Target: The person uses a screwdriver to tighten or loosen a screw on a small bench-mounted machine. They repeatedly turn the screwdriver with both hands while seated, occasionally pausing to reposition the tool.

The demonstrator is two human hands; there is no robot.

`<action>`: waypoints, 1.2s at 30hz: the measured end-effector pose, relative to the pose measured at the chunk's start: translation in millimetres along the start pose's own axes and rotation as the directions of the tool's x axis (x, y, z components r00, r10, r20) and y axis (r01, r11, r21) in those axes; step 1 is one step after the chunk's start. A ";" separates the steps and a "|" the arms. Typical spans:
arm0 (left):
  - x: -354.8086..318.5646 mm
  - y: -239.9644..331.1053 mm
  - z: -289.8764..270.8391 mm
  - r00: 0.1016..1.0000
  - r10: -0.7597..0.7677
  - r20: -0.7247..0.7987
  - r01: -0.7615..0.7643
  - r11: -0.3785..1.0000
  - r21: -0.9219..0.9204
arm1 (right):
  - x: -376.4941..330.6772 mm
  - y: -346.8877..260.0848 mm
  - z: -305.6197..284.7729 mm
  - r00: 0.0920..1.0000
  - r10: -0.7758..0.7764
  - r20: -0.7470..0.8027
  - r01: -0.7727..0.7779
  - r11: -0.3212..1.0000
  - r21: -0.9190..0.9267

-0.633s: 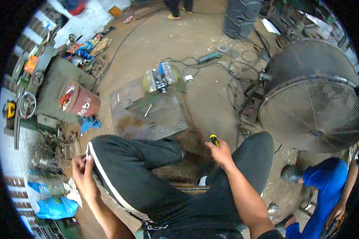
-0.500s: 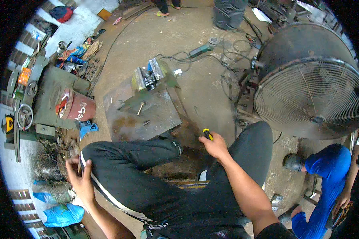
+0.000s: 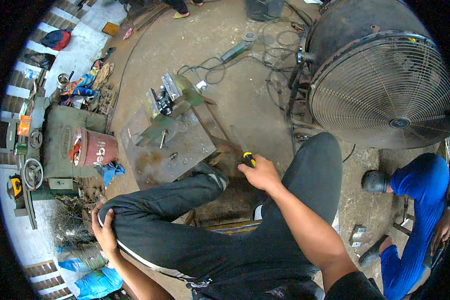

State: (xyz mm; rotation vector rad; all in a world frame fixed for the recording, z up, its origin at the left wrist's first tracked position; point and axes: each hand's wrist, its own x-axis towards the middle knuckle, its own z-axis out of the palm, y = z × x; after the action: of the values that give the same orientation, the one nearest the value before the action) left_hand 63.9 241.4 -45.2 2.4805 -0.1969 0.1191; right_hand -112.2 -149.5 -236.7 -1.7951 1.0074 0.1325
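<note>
My right hand [image 3: 261, 174] is closed around the black and yellow handle of a screwdriver [image 3: 249, 159]; its thin shaft points away from me, toward the far left. My left hand [image 3: 105, 232] lies against my left knee, fingers spread and holding nothing. In front of me, a bench vise [image 3: 190, 95] stands at the far side of a metal plate table [image 3: 190, 145]. A dark, shiny metal part [image 3: 163, 103] sits at its jaws. On the plate lie a brass-coloured bolt-like piece [image 3: 163, 138] and a small dark fitting [image 3: 173, 156].
A large caged drum fan [image 3: 380, 95] stands at the right. Beyond the vise, an angle grinder [image 3: 237, 48] lies among cables on the floor. A red bucket [image 3: 97, 147] stands at the left beside a green machine [image 3: 60, 135]. Another person in blue trousers [image 3: 415, 200] sits at the right.
The whole view has shifted, so the vise and table appear further left. My left hand has settled flatter against my knee. The screwdriver stays in my right hand, its shaft now showing more clearly.
</note>
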 end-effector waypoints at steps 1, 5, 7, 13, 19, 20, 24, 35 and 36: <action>0.2 -2.0 0.1 0.999 -0.032 0.009 0.032 0.999 0.005 | 0.1 -0.9 0.4 0.999 0.010 0.034 -0.010 1.000 0.000; 1.6 -7.0 -3.4 0.999 -0.053 -0.001 0.053 0.998 0.038 | 2.4 -0.3 5.3 0.997 0.008 0.074 -0.007 1.000 -0.014; -1.4 -3.0 -1.0 0.998 -0.060 -0.022 0.061 0.993 0.103 | 3.6 -0.1 7.4 0.999 -0.023 0.049 0.023 1.000 0.006; -15.5 60.8 39.6 0.977 0.203 -0.070 -0.167 0.923 0.347 | -29.8 -21.6 -1.8 0.993 -0.001 0.117 -0.046 0.916 0.399; 13.2 171.2 78.6 0.234 0.754 0.613 -0.717 0.560 -0.415 | -110.0 -54.1 -17.2 0.904 0.046 0.426 -0.365 0.602 0.710; 16.5 185.0 92.7 0.233 0.782 0.578 -0.707 0.545 -0.451 | -115.8 -58.8 -16.9 0.896 0.051 0.440 -0.376 0.612 0.695; 23.9 211.0 170.5 0.169 0.930 0.326 -0.787 0.326 -0.524 | -119.8 -76.3 -6.9 0.923 0.050 0.382 -0.322 0.646 0.692; 44.3 194.5 231.0 0.325 0.863 0.387 -0.730 0.489 -0.478 | -106.9 -113.8 5.1 0.953 -0.066 0.295 -0.153 0.737 0.659; 46.8 193.6 231.3 0.341 0.853 0.395 -0.713 0.509 -0.482 | -105.4 -116.3 5.4 0.948 -0.074 0.309 -0.162 0.725 0.669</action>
State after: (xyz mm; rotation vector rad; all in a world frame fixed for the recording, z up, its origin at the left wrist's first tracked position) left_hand 85.7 -56.8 -106.7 1.8594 -1.6305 -0.2904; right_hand -98.7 -71.0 -101.4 -1.0135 0.7262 0.0569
